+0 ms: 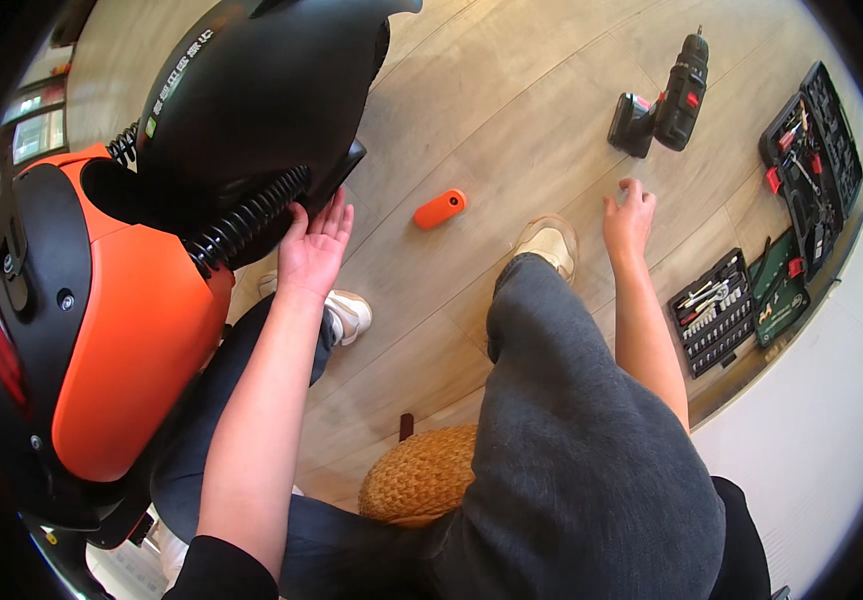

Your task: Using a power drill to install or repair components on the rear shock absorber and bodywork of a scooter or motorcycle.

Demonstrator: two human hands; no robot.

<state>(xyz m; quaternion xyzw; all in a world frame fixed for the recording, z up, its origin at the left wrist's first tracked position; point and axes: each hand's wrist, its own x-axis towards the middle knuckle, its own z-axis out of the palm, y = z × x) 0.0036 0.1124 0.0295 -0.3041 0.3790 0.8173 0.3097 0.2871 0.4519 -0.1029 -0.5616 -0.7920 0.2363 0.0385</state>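
Black panel's (262, 105) edge flanks wide left fingers (335, 216); wood floor (542, 130) surrounds half-curled right fingers (634, 188).

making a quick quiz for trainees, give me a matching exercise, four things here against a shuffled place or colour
1. cordless drill
2. left hand
3. woven stool
4. small rounded piece

A. straw-coloured
B. near the black coil spring
C. mostly orange
D. black, beyond the right hand

Pairs: 1-D, 2-B, 3-A, 4-C
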